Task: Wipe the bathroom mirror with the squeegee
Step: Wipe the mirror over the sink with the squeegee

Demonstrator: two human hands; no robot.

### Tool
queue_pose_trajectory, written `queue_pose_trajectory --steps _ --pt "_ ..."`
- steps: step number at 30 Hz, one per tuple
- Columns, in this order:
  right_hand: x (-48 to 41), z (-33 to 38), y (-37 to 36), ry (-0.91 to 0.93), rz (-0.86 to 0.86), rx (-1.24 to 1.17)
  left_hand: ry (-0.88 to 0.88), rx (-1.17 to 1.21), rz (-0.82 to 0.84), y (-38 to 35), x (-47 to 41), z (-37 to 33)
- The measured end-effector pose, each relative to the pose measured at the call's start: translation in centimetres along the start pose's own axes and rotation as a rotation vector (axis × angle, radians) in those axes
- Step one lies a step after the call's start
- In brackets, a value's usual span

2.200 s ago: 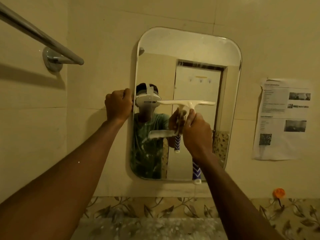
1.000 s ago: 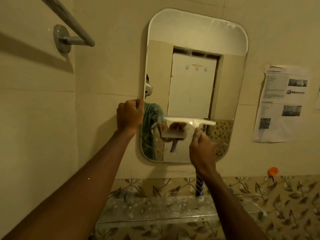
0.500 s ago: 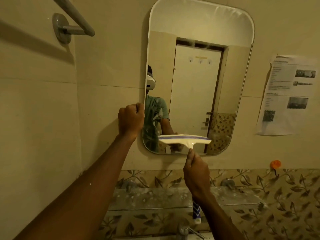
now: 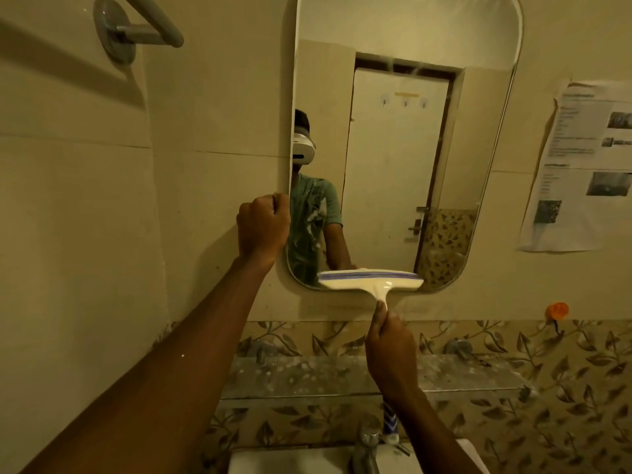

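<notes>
A tall mirror (image 4: pixel 403 148) with rounded corners hangs on the tiled wall. My right hand (image 4: pixel 390 350) grips the handle of a white squeegee (image 4: pixel 371 280), whose blade with a blue strip lies level across the mirror's bottom edge. The handle's blue-and-white end sticks out below my wrist. My left hand (image 4: pixel 263 227) is closed around the mirror's left edge, at mid-height. The glass reflects a person in a green shirt and a white door.
A glass shelf (image 4: pixel 478 374) runs under the mirror, above a tap (image 4: pixel 367 446) and a white basin (image 4: pixel 290 461). A metal towel bar (image 4: pixel 143 27) projects at the upper left. A printed paper (image 4: pixel 588 165) is stuck on the right wall, an orange hook (image 4: pixel 556 310) below it.
My right hand has drawn the squeegee straight down the glass from mid-height to the bottom edge. My left hand has kept its hold on the mirror's left edge. The view tilted down.
</notes>
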State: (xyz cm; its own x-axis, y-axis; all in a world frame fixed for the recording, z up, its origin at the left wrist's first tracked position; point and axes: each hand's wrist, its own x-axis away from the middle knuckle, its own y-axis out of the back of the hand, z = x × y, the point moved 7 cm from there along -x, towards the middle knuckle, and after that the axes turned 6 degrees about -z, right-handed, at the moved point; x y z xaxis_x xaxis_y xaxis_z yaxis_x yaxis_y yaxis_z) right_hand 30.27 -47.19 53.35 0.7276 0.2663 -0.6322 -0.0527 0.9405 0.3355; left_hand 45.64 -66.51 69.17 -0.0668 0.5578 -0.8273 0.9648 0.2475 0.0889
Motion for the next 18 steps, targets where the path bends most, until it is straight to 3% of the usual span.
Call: queue_pose_trajectory --steps 3,9,18 --pt "-0.5 1.3 1.0 0.010 0.025 -0.048 0.003 -0.006 0.012 -0.1 0.0 0.0" --pt "-6.4 5.5 3.2 0.077 -0.085 -0.081 0.015 0.026 -0.001 0.3 0.2 -0.1" --pt "0.0 0.2 0.8 -0.009 0.016 0.005 0.057 0.027 0.010 0.3 0.3 -0.5"
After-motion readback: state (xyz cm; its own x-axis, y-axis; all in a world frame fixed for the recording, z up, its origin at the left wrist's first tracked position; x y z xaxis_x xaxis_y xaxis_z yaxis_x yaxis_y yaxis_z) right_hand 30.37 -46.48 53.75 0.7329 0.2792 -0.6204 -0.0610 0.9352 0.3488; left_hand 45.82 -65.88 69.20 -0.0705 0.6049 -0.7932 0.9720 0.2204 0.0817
